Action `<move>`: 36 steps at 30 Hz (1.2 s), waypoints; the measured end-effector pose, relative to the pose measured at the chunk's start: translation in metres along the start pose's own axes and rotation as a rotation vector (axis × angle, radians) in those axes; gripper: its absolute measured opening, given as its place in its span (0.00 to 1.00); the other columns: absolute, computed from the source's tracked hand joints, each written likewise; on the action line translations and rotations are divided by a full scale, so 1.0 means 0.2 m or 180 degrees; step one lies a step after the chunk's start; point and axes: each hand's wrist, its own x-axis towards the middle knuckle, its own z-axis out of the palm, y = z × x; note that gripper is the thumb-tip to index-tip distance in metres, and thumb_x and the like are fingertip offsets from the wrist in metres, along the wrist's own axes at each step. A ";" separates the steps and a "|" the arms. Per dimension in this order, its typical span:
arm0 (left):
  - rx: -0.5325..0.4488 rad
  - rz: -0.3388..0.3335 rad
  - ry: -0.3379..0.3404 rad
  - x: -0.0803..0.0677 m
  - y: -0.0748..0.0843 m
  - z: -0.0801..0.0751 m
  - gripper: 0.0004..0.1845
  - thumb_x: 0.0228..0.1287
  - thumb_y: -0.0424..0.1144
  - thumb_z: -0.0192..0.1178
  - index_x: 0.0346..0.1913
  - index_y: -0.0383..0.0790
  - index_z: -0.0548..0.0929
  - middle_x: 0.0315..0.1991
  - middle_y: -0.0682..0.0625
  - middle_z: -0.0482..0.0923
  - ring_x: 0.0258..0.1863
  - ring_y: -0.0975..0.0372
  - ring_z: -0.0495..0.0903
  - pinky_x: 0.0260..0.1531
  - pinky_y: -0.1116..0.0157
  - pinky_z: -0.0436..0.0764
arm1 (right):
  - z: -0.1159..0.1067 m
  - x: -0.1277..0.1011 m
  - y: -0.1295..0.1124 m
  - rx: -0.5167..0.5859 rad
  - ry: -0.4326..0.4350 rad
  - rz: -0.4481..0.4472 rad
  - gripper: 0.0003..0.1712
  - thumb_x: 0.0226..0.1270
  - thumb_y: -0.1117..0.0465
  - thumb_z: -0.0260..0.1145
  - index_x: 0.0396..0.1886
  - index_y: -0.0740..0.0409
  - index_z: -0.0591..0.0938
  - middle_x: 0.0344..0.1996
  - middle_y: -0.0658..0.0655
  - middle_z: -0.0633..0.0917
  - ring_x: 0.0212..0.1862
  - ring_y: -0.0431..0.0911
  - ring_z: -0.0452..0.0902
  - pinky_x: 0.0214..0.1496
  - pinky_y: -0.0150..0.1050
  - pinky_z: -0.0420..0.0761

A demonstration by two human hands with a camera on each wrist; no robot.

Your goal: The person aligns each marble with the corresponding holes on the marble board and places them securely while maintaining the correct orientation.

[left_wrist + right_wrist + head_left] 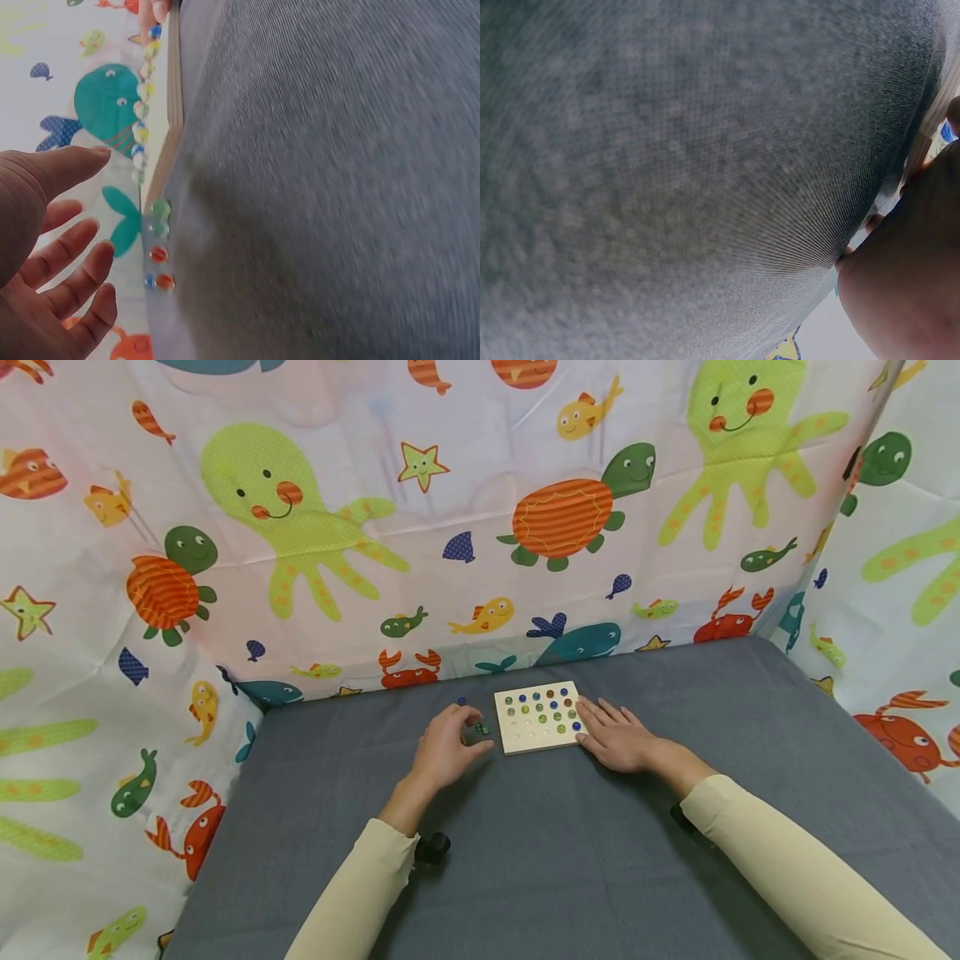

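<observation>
Currently we note the wooden board [539, 718] lying flat on the grey counter [525, 843], near its far edge, with coloured marbles [550, 706] seated in rows of its holes. Our right hand [618, 737] rests palm down on the counter, fingers straight and spread, fingertips touching the board's right edge. Our left hand [448, 745] sits just left of the board with fingers curled; a small green marble [481, 728] lies at its fingertips, but we cannot tell whether it is pinched. The left wrist view shows the fingers [71, 259] loosely apart, with loose marbles [159, 253] on the counter beside the board's edge [174, 90]. A blue marble [461, 701] lies apart beyond the left hand. A sea-creature curtain [337, 527] surrounds the counter.
</observation>
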 end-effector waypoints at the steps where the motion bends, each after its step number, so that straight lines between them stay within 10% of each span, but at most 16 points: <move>1: 0.0004 -0.0013 0.0009 0.00 -0.01 -0.01 0.23 0.61 0.45 0.76 0.56 0.41 0.84 0.49 0.44 0.81 0.35 0.60 0.75 0.33 0.58 0.76 | 0.00 0.00 0.00 -0.0007 0.0000 0.0004 0.40 0.85 0.43 0.42 0.84 0.57 0.45 0.83 0.58 0.44 0.82 0.62 0.37 0.77 0.68 0.39; 18: 0.0279 -0.0423 0.0062 -0.01 -0.16 -0.06 0.21 0.63 0.46 0.73 0.55 0.40 0.85 0.50 0.47 0.82 0.49 0.52 0.82 0.49 0.47 0.80 | 0.00 0.01 0.01 -0.0014 0.0005 0.0040 0.40 0.84 0.43 0.42 0.84 0.57 0.45 0.83 0.58 0.44 0.82 0.62 0.37 0.77 0.67 0.38; 36: 0.0153 -0.0570 0.0067 0.08 -0.21 0.00 0.15 0.65 0.40 0.72 0.49 0.34 0.86 0.41 0.44 0.85 0.43 0.51 0.83 0.47 0.52 0.82 | -0.07 -0.06 -0.10 -0.0024 0.0011 0.0025 0.39 0.85 0.46 0.44 0.83 0.63 0.47 0.82 0.63 0.47 0.81 0.66 0.40 0.76 0.69 0.41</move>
